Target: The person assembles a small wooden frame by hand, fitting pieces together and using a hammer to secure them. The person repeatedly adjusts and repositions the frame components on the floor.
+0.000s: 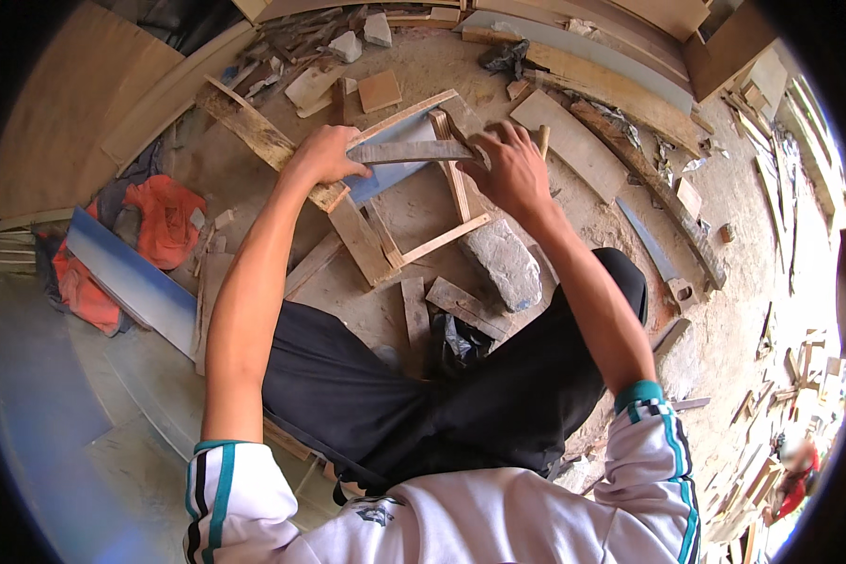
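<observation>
A narrow grey wooden strip (414,152) lies crosswise over a small wooden frame (357,240), spanning the gap between my hands. My left hand (324,158) is closed at the strip's left end, thumb against it, the other fingers partly hidden. At the opposite end, my right hand (514,174) grips the strip with curled fingers. Behind the strip shows a pale blue panel (409,174) in the frame. A rough board (249,127) slants under my left wrist. A thin light slat (445,239) crosses the frame's near side.
A grey stone block (504,268) sits beside the frame, before my right knee. A handsaw (658,258) lies to the right. Orange-and-grey cloth (164,221) and a blue-faced board (132,273) are at left. Long planks (592,80) lie at the back; another person (795,479) appears far right.
</observation>
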`<state>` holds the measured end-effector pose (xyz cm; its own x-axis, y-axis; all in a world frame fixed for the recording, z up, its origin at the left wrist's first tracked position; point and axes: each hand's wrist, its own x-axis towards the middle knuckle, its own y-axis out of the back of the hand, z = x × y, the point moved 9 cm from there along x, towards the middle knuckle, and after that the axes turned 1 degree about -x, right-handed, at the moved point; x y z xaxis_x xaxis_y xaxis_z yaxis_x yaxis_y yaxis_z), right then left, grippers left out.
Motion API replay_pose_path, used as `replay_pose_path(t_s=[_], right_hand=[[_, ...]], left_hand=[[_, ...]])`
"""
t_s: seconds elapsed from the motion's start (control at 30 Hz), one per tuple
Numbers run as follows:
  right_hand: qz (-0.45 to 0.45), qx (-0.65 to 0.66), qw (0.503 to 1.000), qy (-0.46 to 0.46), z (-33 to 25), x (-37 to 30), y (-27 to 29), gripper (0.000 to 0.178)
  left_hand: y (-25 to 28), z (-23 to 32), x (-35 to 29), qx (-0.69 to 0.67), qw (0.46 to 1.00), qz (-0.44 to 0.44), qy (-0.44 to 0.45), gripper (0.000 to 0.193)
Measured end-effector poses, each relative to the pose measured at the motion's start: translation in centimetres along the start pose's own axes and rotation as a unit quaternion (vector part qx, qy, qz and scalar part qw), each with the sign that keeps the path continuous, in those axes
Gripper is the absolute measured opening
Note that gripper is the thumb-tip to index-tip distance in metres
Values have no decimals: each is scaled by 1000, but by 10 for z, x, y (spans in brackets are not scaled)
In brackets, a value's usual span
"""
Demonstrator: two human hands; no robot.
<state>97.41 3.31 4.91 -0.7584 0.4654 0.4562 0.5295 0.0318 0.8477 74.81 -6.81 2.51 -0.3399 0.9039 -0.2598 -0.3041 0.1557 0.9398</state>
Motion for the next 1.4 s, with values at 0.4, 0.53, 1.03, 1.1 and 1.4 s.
replay_pose_path(t_s=[0.4,0.53,1.03,1.1,1.4], right_hand=[[-161,34,980,-109,34,14,-70,98],[-118,-4,988,-96,30,7,-69,94],[-138,31,969,-203,-5,-21,-53,98],[-142,27,967,-211,-3,-22,-58,98],[-80,-33,989,-119,-26,-12,-57,88]], left_hand=[[-4,-4,0,12,999,34,-27,57],[-5,-7,-3,13,1000,23,1,54],[18,-8,-24,28,997,45,-50,59],[17,-8,-17,22,997,40,-60,51],[9,-12,-9,9,997,19,-80,50]])
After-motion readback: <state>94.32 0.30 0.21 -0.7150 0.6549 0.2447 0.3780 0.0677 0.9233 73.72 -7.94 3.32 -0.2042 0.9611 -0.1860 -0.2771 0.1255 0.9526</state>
